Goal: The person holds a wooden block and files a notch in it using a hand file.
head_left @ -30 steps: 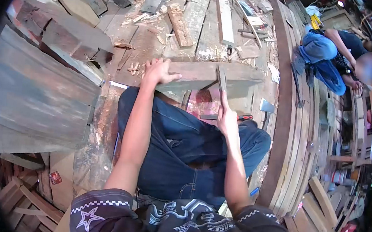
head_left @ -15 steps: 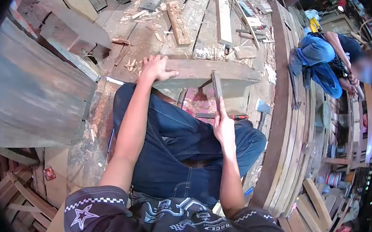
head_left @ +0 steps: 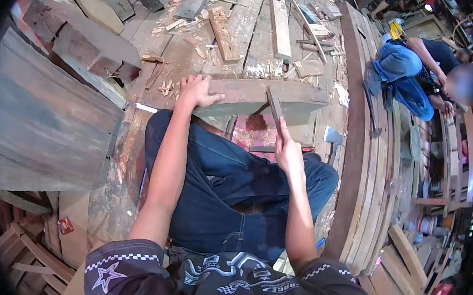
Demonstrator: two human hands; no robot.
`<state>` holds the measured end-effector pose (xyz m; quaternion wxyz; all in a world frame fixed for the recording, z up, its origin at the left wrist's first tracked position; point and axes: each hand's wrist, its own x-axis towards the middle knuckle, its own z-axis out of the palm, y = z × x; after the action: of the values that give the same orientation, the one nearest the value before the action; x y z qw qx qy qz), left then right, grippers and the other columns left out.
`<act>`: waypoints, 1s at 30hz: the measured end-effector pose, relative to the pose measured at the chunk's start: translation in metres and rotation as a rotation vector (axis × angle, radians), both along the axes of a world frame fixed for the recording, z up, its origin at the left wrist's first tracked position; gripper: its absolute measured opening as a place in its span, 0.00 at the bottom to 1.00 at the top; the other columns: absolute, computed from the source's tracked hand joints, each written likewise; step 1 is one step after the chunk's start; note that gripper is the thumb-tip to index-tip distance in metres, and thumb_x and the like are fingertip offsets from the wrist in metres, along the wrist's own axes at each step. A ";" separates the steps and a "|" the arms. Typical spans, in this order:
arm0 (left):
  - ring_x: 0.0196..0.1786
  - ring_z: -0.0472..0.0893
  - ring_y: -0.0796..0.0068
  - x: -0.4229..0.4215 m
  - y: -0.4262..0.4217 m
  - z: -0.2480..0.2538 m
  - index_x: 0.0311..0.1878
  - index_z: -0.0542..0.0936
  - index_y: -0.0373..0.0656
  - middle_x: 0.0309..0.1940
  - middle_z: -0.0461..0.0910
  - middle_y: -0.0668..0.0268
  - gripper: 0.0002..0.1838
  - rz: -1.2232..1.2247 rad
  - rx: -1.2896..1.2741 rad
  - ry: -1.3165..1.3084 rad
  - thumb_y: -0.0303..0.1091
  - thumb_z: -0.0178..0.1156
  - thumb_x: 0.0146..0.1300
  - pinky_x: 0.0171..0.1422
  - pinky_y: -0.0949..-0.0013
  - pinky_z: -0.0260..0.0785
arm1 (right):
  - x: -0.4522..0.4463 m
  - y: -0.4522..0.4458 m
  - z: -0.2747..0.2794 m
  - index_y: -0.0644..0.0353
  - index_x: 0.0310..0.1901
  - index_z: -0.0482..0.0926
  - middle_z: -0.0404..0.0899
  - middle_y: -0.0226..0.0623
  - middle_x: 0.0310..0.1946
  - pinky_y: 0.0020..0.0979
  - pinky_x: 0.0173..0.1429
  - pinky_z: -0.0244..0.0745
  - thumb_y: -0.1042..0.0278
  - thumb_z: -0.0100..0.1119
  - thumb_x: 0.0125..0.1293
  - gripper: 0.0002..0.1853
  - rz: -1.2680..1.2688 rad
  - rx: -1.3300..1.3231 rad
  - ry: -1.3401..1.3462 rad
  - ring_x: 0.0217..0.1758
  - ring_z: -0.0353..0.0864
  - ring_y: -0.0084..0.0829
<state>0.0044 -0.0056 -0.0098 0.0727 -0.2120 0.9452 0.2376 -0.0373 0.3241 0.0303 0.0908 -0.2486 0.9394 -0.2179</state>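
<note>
A thick, slightly curved wooden board (head_left: pixel 242 93) stands on edge across the floor in front of my crossed legs. My left hand (head_left: pixel 197 91) grips its left end, fingers over the top and thumb along the near face. In my right hand (head_left: pixel 289 152) is a flat, bar-like file (head_left: pixel 274 106), its far end against the board's upper edge right of the middle. The fingers wrap its near end, so any handle is hidden. Below the board, reddish sawdust (head_left: pixel 256 122) lies on a pink sheet (head_left: pixel 242 136), beside a tool with a red and black handle (head_left: pixel 308 150).
A hatchet (head_left: pixel 333 136) lies right of the board. Wood offcuts (head_left: pixel 225 36) and chips are scattered beyond it. Large timber blocks (head_left: pixel 80 39) stand at the left. Long stacked planks (head_left: pixel 354 177) run along the right, where another person (head_left: pixel 417 74) crouches.
My right hand has drawn back slightly toward me and to the right with the file. The left hand stays on the board. The other person's head has shifted a little.
</note>
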 end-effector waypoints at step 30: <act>0.69 0.69 0.44 -0.006 0.005 0.000 0.65 0.74 0.39 0.64 0.74 0.45 0.49 0.013 -0.065 -0.014 0.72 0.63 0.52 0.73 0.43 0.53 | -0.010 -0.016 -0.002 0.39 0.78 0.54 0.80 0.66 0.29 0.61 0.40 0.76 0.65 0.50 0.72 0.34 -0.080 0.065 -0.041 0.35 0.83 0.63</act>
<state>-0.0014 -0.0005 -0.0099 0.0708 -0.2219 0.9505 0.2057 -0.0469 0.3076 0.0281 0.1095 -0.2029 0.9532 -0.1956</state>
